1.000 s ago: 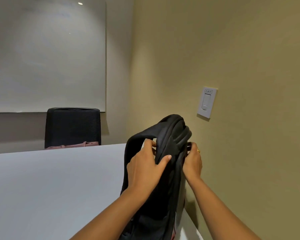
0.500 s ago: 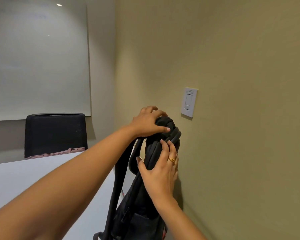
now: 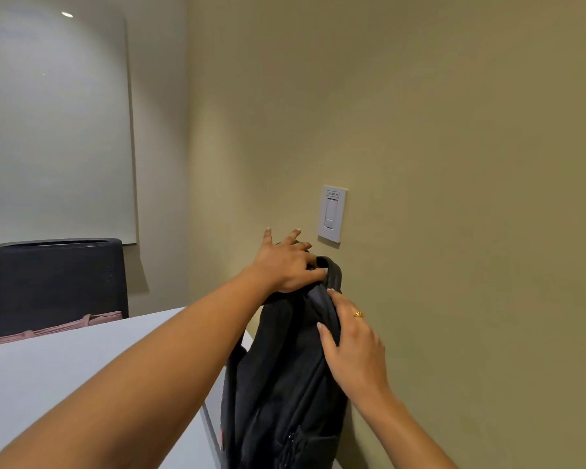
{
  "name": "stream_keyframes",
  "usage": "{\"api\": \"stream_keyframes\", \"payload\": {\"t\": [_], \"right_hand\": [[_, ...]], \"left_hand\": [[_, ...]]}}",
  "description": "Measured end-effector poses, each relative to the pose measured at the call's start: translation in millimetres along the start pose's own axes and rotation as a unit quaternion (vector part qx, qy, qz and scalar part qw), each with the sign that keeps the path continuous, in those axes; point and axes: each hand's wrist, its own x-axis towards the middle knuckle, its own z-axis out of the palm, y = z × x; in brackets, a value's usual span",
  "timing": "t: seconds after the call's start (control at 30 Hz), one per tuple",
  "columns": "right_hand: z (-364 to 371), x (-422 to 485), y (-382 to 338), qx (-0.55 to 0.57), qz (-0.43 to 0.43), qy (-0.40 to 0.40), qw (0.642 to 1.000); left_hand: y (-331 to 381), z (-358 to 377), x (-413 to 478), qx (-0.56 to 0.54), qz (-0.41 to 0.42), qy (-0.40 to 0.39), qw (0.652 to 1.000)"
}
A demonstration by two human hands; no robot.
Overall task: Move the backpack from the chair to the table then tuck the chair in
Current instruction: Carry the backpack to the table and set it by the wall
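Observation:
The black backpack [image 3: 281, 384] stands upright on the right edge of the white table [image 3: 65, 384], close to the olive wall. My left hand [image 3: 285, 265] lies on its top; the fingers are spread and partly lifted, and the thumb touches the top handle. On the backpack's upper right side, my right hand [image 3: 352, 350] has its fingers over the top edge and its thumb against the fabric. The backpack's bottom is out of frame. The chair it came from is not in view.
A black mesh chair [image 3: 51, 282] stands at the table's far end, with a pink item [image 3: 55, 328] at its seat. A white wall switch [image 3: 332, 214] is just above the backpack. A whiteboard [image 3: 48, 130] hangs on the far wall.
My left hand has loosened its grip on the backpack's top and its fingers have spread. The right hand has slid a little down the side. The backpack stays upright by the wall.

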Motion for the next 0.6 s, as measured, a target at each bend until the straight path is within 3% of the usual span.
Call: {"api": "stream_keyframes", "payload": {"t": [0.37,0.47,0.6], "right_hand": [[-26.4,39.3,97.4,-0.021,0.123,0.016,0.992],[-22.2,43.2,107.1,-0.039,0.122,0.025,0.991],[-15.8,38.8,105.2,-0.107,0.111,0.052,0.987]], "left_hand": [[84.5,21.7,43.5,0.082,-0.081,0.052,0.992],[86.0,31.6,50.6,0.025,-0.084,0.082,0.993],[68.6,54.7,54.8,-0.14,-0.066,0.147,0.977]]}}
